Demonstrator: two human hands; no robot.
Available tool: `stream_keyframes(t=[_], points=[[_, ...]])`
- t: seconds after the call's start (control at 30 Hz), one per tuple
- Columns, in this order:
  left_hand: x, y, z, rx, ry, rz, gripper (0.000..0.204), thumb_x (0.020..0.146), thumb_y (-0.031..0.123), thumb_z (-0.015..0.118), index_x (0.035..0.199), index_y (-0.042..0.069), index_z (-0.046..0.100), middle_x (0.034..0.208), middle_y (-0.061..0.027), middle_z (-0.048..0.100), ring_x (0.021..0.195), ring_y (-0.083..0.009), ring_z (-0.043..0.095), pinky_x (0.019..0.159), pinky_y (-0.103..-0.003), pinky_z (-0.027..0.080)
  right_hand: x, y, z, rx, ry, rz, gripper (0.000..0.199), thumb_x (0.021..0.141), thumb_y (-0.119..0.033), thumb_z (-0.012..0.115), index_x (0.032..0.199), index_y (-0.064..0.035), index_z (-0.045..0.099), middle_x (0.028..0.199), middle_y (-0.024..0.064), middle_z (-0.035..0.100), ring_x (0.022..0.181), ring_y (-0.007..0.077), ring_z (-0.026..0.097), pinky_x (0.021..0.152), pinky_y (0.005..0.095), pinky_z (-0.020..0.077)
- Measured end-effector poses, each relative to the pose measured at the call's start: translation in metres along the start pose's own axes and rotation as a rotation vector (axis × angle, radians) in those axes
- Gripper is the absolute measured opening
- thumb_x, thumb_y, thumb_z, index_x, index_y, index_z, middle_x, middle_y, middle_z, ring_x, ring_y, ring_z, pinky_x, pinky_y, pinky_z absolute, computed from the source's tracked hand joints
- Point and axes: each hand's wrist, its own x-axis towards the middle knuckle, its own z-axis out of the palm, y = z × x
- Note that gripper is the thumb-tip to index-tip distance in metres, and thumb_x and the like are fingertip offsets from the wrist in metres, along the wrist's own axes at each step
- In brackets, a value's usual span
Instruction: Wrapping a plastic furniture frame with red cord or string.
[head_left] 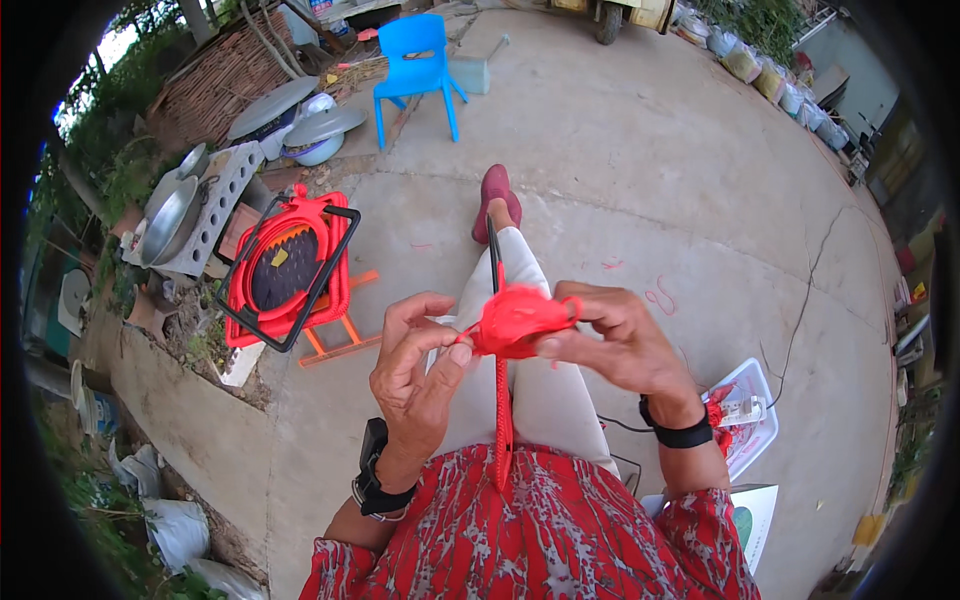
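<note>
And there it was, out in front of the body: a red bundle of cord (524, 320), blurred a little, hung right between the two hands! The left hand (412, 375) pinched a strand at the bundle's near-left edge, thumb against forefinger; the right hand (628, 342) gripped the other side, thumb below, a loop by its fingertips. Straight beneath the bundle, a red braided strip (503, 410) ran down toward the lap, between the wrists. Good technique here, it seemed, called for a firm right-hand hold, a small, even pull from the left, and slack taken up before it could snag. The loose loop looked the likeliest spot for a tangle. Beyond the right wrist sat a white bin (765, 442); well left of the left hand, a folded red-and-black frame (285, 280).
</note>
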Motion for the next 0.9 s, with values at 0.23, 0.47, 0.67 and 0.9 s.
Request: stream_keyframes(t=[0.23,0.47,0.67,0.9], points=[[-0.03,-0.046,0.006,-0.23,0.183,-0.546,0.018,0.094,0.013,0.053,0.1,-0.002,0.061,0.094,-0.0096,0.062,0.089,-0.0176,0.059,0.079,-0.03,0.047,-0.041,-0.022,-0.045,0.236,0.376,-0.232,0.036,0.089,-0.038,0.055,0.081,-0.003,0.05,0.091,0.016,0.059,0.08,0.0252,0.06,0.076,0.0413,0.0473],[-0.039,-0.061,0.027,-1.009,-0.277,-1.057,0.052,0.101,0.042,0.032,0.118,-0.003,0.053,0.078,-0.0128,0.062,0.068,-0.0241,0.06,0.062,-0.034,0.049,-0.096,-0.049,-0.081,0.699,0.381,-0.221,0.023,0.103,-0.028,0.035,0.096,-0.0053,0.038,0.059,0.0007,0.035,0.038,0.0076,0.03,0.032,0.0233,0.0274],[-0.043,-0.076,0.028,-1.143,-0.118,-1.055,0.044,0.1,0.036,0.037,0.126,0.003,0.048,0.082,-0.0115,0.059,0.065,-0.0235,0.056,0.056,-0.036,0.045,-0.115,-0.049,-0.117,0.156,0.81,-0.039,0.031,0.096,-0.035,0.052,0.099,-0.0043,0.049,0.063,-0.0022,0.042,0.044,0.0043,0.033,0.04,0.0209,0.0281],[-0.044,-0.075,0.019,-1.159,-0.113,-1.003,0.041,0.098,0.023,0.041,0.134,0.004,0.043,0.088,-0.009,0.054,0.068,-0.0191,0.05,0.051,-0.03,0.044,-0.097,0.0,-0.129,-0.909,1.379,0.264,0.031,0.082,-0.032,0.071,0.093,-0.0051,0.06,0.073,-0.0031,0.052,0.064,0.0062,0.043,0.057,0.0227,0.0337]])
